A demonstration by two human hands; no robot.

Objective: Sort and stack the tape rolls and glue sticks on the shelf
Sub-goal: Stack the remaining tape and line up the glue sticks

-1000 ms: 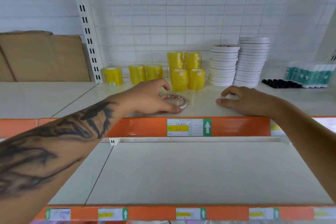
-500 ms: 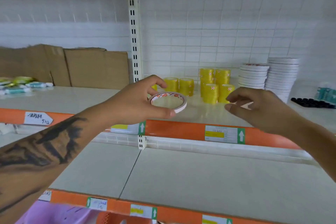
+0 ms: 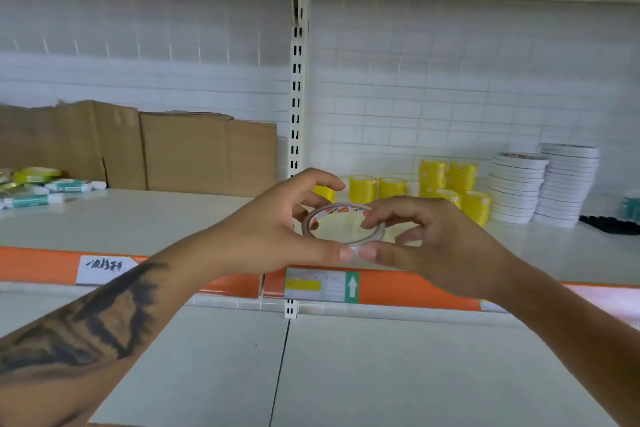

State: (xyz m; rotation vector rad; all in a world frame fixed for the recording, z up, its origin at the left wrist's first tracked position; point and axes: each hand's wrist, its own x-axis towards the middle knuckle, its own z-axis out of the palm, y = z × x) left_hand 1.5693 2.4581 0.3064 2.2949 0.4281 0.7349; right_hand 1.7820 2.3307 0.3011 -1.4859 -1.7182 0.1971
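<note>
- The shelf (image 3: pixel 138 218) is running across the whole picture, with an orange strip (image 3: pixel 398 288) along its front edge.
- Flat brown cardboard (image 3: pixel 194 152) is leaning against the white wall at the back left of the shelf.
- Two stacks of white tape rolls (image 3: pixel 543 185) are standing side by side at the back right of the shelf.
- Yellow tape rolls (image 3: pixel 446 177) are sitting in a group just left of the white stacks, some piled two high.
- Glue sticks (image 3: pixel 38 192) are lying in a loose pile far off at the left end of the shelf.
- More glue sticks (image 3: pixel 630 208) and a dark tray are peeking in at the right edge, too blurry to tell more.
- The left hand (image 3: pixel 277 232) is holding up a thin tape roll (image 3: pixel 343 225) with a white and red inside, its grip curled round the left side and its thumb pinching the near edge.
- The right hand (image 3: pixel 440 243) is grasping the same roll from the right, thumb on the near edge and fingertips (image 3: pixel 370 218) on the rim.
- The thin tape roll is hanging in the air between the two hands, above the front of the shelf, lying nearly flat.
- The two thumbs are almost touching each other.
</note>
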